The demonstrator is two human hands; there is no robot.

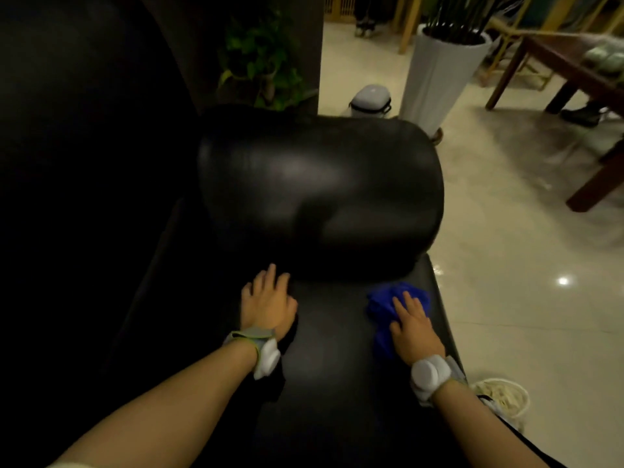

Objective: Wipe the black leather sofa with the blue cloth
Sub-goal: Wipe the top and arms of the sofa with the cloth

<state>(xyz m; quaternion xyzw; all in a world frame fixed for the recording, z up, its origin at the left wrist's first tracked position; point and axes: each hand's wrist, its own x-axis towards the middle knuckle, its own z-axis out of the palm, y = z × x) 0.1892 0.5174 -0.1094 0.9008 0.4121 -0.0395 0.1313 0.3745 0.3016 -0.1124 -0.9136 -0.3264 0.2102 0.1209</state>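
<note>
Right hand [413, 327] presses crumpled blue cloth [385, 309] flat-fingered onto glossy black leather sofa [320, 184]; left hand [266, 304] rests beside, fingers straight.

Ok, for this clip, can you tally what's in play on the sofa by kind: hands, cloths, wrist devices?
Hands: 2, left hand resting flat on the black leather sofa, right hand pressing the cloth
Blue cloths: 1, blue cloth on the seat
White wrist devices: 2, left, right
Total: 5
</note>
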